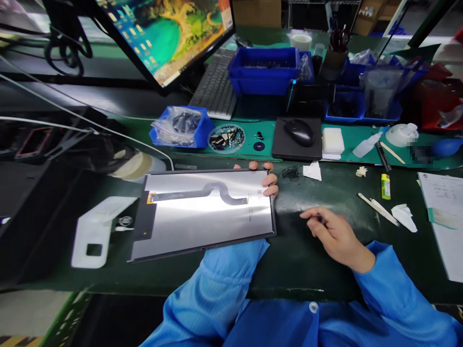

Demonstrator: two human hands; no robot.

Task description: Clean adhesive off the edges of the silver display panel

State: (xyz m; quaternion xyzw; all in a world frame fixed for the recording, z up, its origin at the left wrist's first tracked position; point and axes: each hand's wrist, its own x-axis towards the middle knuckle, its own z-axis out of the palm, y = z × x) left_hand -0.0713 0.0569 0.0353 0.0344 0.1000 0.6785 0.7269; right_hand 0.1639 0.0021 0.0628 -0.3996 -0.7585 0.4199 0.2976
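Observation:
A tablet-sized display panel, silver-backed with a black frame, is held tilted above the bench. A dark ribbon cable bends across its back to a gold connector at the left. My left hand supports the panel from beneath, its fingertips curled over the right and top edges; the palm is hidden. To the right, apart from the panel, my right hand hovers over the bench with thumb and fingers drawn together. A small dark spot shows between those fingers, too small to name.
A pile of black bits and white paper lie beyond my hands. A white bracket is at left. Behind stand blue bins, a mouse, a keyboard and a monitor. Papers lie right.

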